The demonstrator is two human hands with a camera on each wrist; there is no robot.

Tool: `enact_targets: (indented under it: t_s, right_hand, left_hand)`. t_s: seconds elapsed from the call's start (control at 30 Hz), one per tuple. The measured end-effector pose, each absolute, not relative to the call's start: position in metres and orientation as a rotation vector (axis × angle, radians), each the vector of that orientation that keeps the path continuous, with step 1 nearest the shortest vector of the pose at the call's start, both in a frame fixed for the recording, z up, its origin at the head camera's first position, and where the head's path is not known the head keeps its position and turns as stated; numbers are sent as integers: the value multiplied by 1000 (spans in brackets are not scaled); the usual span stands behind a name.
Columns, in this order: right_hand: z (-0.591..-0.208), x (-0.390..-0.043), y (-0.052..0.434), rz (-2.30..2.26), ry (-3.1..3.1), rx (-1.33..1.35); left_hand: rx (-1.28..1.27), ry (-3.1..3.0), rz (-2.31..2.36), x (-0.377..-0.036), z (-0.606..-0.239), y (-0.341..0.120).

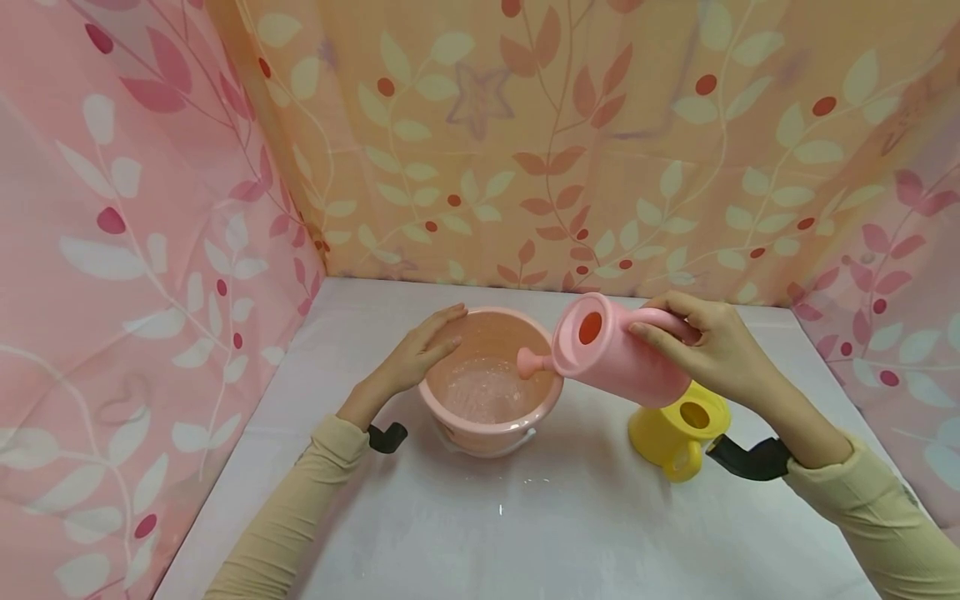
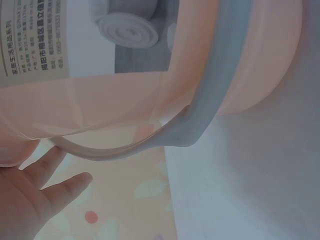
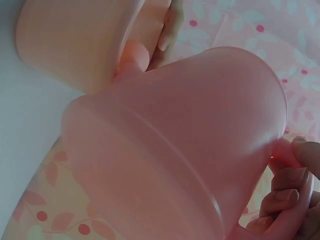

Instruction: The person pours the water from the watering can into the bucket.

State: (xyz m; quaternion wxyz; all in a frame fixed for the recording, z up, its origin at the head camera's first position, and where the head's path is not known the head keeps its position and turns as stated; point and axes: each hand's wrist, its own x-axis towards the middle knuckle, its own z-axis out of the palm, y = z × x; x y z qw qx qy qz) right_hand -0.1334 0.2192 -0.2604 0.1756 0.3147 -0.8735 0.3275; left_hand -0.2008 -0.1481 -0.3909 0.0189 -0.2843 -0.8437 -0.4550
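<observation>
A peach bucket (image 1: 491,427) stands on the table with rippling water (image 1: 483,393) in it. At its left rim rests my left hand (image 1: 416,350); the thumb reaches over the inside and the fingers look straight. In the left wrist view, spread fingers (image 2: 70,187) lie by the bucket's grey handle (image 2: 212,85). My right hand (image 1: 708,342) grips the handle of a pink watering can (image 1: 626,358), fingers curled round it in the right wrist view. The can tilts left, its sprinkler head (image 1: 529,363) over the bucket's right side. Whether water flows out, I cannot tell.
A yellow watering can (image 1: 675,433) stands on the table under my right hand, partly behind the pink can. Water drops (image 1: 501,508) lie on the white table (image 1: 480,550) in front of the bucket. Patterned cloth walls (image 1: 480,167) enclose the back and sides.
</observation>
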Motion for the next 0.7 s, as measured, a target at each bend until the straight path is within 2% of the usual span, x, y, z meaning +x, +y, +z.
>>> enact_targets:
  t_s: [0.7]
  right_hand:
    - [-258,-133,216,900,-2471,917]
  left_hand:
    - [-881,-2618,-1427,-201,-392,-149]
